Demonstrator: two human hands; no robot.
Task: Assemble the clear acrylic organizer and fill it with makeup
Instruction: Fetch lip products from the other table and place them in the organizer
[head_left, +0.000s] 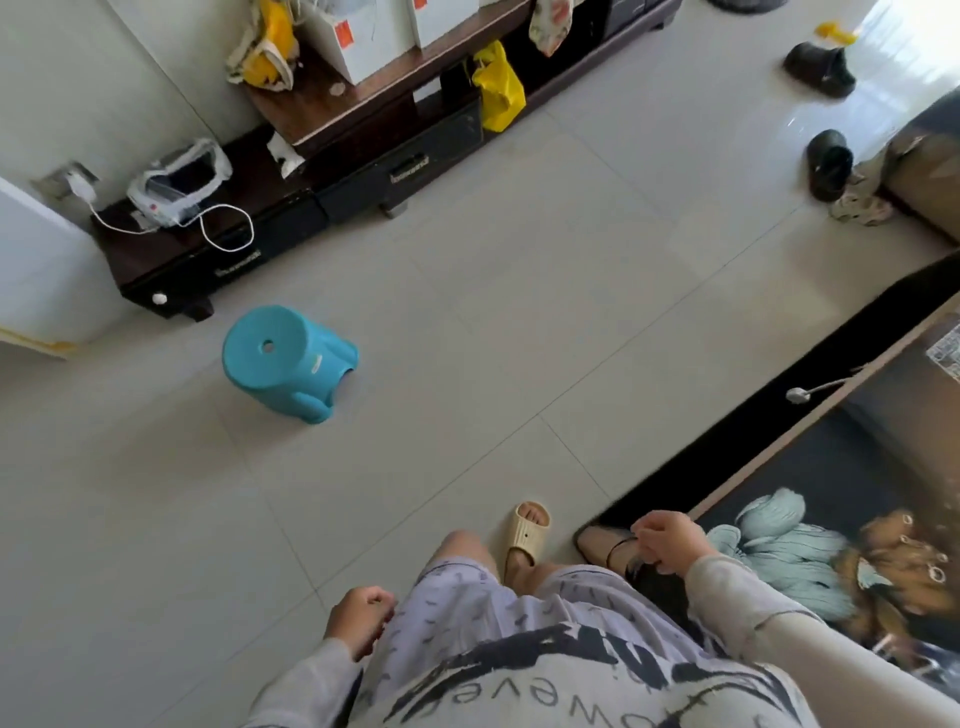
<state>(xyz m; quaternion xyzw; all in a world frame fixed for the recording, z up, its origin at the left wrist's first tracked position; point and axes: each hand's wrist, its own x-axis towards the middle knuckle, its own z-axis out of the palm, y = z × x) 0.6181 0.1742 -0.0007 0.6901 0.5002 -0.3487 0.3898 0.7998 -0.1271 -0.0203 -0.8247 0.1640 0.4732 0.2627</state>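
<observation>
I stand on a tiled floor beside a low dark glossy table (769, 462) with a printed top. My left hand (358, 618) hangs by my hip, its fingers curled in on nothing. Over the table's near corner my right hand (667, 543) is loosely curled, with a thin black band looped at its fingers. A small clear patterned thing (946, 354) lies on the table at the frame's right edge, mostly cut off. No makeup is in view.
A blue plastic stool (285, 358) stands on the floor to the left. A low dark cabinet (332, 202) with boxes, bags and a charger cable runs along the wall. Two black shoes (830, 165) lie far right near a sofa (924, 171).
</observation>
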